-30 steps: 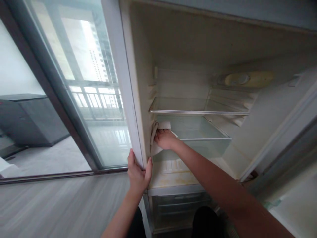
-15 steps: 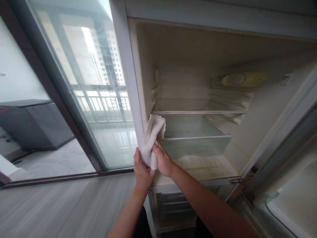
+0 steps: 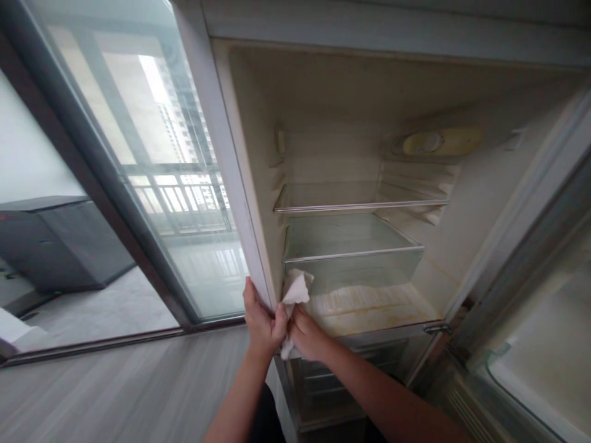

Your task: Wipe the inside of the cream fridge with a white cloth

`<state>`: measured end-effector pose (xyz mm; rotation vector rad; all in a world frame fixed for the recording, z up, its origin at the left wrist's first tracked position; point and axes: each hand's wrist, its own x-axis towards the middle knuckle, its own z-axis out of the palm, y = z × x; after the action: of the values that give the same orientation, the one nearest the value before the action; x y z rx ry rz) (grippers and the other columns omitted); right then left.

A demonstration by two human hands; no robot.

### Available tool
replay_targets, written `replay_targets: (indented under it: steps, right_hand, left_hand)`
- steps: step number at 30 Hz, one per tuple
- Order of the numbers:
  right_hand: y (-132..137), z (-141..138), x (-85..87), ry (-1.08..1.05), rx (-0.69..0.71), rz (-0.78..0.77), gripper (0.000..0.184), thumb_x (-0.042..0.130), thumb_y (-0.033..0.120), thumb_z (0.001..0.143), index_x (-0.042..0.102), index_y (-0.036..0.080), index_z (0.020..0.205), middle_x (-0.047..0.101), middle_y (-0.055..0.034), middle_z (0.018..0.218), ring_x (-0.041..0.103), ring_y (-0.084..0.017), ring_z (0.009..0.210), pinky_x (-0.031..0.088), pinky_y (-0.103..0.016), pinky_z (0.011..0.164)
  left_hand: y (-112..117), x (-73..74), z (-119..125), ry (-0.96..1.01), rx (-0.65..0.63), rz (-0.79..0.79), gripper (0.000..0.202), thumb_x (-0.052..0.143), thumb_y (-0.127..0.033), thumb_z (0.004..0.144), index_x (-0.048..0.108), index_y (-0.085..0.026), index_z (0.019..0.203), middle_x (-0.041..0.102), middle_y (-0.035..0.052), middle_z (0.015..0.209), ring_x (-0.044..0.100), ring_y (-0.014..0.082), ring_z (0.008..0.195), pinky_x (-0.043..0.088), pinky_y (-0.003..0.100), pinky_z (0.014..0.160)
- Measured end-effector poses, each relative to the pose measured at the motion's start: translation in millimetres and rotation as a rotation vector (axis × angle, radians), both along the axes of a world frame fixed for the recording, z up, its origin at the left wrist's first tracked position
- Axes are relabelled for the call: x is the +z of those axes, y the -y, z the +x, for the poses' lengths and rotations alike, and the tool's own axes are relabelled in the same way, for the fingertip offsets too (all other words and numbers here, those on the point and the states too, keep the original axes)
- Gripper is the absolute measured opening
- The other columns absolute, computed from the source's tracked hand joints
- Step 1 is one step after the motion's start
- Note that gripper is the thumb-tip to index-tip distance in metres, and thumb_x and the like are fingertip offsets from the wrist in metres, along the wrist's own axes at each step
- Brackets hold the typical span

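Note:
A whitish cloth [image 3: 296, 288] is bunched against the lower left inner edge of an open refrigerator [image 3: 237, 178]. My right hand [image 3: 308, 333] is closed on the cloth, and some of it sticks out above and below the fingers. My left hand [image 3: 262, 320] is wrapped round the refrigerator's left front edge, fingers on the outer side, thumb beside the cloth. Just right of the cloth lies the refrigerator's floor [image 3: 369, 304], marked with yellowish stains. Two glass shelves, an upper one [image 3: 360, 204] and a lower one [image 3: 353, 253], sit above it.
At the right stands the opened refrigerator door [image 3: 545, 369], with a metal hinge [image 3: 437, 329] near the cabinet's corner. Below is a lower compartment with drawers [image 3: 337, 391]. A yellowed lamp cover [image 3: 441, 141] is on the inner wall. To the left are a glass sliding door [image 3: 203, 264] and a dark grey cabinet [image 3: 83, 246].
My right hand and the cloth have moved down along the left edge, and the cloth is more crumpled. My left hand stays at the edge, slightly lower. The view has shifted a little.

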<state>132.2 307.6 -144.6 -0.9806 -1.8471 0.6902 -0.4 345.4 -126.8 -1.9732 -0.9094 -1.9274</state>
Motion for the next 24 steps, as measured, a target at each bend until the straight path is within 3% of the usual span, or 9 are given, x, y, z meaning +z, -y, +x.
replay_targets:
  steps: [3, 5, 8, 12, 18, 21, 24]
  right_hand:
    - [12, 13, -23.4, 0.514, -0.103, 0.093, 0.036, 0.049, 0.024, 0.093, 0.074, 0.009, 0.116, 0.072, -0.0176, 0.122, 0.059, -0.027, 0.130, 0.029, -0.047, 0.126]
    - [20, 17, -31.0, 0.672, -0.178, 0.141, 0.032, 0.054, 0.026, 0.093, 0.078, 0.009, 0.105, 0.074, -0.0177, 0.115, 0.058, -0.028, 0.132, 0.026, -0.047, 0.127]
    - [31, 21, -33.8, 0.667, -0.305, 0.182, 0.035, 0.057, 0.032, 0.094, 0.077, 0.008, 0.109, 0.065, -0.0193, 0.136, 0.047, -0.030, 0.143, 0.029, -0.044, 0.126]
    - [40, 44, -32.6, 0.626, -0.466, 0.176, 0.041, 0.057, 0.036, 0.096, 0.070, 0.011, 0.125, 0.053, -0.0175, 0.150, 0.048, -0.033, 0.141, 0.037, -0.049, 0.121]
    - [53, 137, -45.7, 0.687, -0.710, 0.217, 0.046, 0.052, 0.034, 0.099, 0.062, 0.013, 0.139, 0.055, -0.0196, 0.148, 0.053, -0.033, 0.135, 0.044, -0.054, 0.114]
    - [65, 191, -59.0, 0.739, -0.846, 0.206, 0.044, 0.047, 0.033, 0.100, 0.063, 0.018, 0.139, 0.053, -0.0202, 0.150, 0.048, -0.037, 0.141, 0.043, -0.061, 0.113]
    - [79, 228, -70.8, 0.763, -0.946, 0.129, 0.050, 0.048, 0.042, 0.101, 0.062, 0.015, 0.140, 0.050, -0.0230, 0.152, 0.043, -0.041, 0.145, 0.039, -0.063, 0.115]
  left_hand:
    - [-1, 2.7, 5, 0.019, 0.079, -0.017, 0.091, 0.068, -0.033, 0.089, 0.019, -0.012, 0.162, 0.039, 0.0233, 0.158, 0.041, 0.0322, 0.148, 0.036, 0.045, 0.122]
    - [-2, 3.4, 7, 0.060, 0.112, -0.038, 0.091, 0.072, -0.034, 0.087, 0.022, -0.012, 0.161, 0.043, 0.0237, 0.154, 0.044, 0.0316, 0.146, 0.037, 0.046, 0.122]
    - [-2, 3.6, 9, 0.116, 0.131, -0.098, 0.088, 0.074, -0.037, 0.086, 0.028, -0.012, 0.157, 0.045, 0.0241, 0.151, 0.045, 0.0317, 0.145, 0.037, 0.047, 0.122]
    - [0, 5.5, 9, 0.068, 0.129, -0.090, 0.090, 0.072, -0.035, 0.088, 0.023, -0.012, 0.159, 0.042, 0.0249, 0.154, 0.042, 0.0330, 0.147, 0.033, 0.048, 0.124]
    - [1, 6.7, 8, 0.048, 0.130, -0.034, 0.094, 0.073, -0.028, 0.087, 0.018, -0.016, 0.163, 0.038, 0.0222, 0.157, 0.038, 0.0325, 0.149, 0.028, 0.046, 0.126]
    - [0, 6.6, 9, 0.063, 0.136, -0.051, 0.096, 0.074, -0.029, 0.086, 0.019, -0.016, 0.163, 0.038, 0.0215, 0.156, 0.036, 0.0338, 0.150, 0.026, 0.049, 0.126]
    - [2, 9.5, 9, 0.056, 0.141, -0.052, 0.097, 0.074, -0.031, 0.085, 0.017, -0.016, 0.163, 0.037, 0.0217, 0.156, 0.035, 0.0347, 0.150, 0.026, 0.050, 0.126]
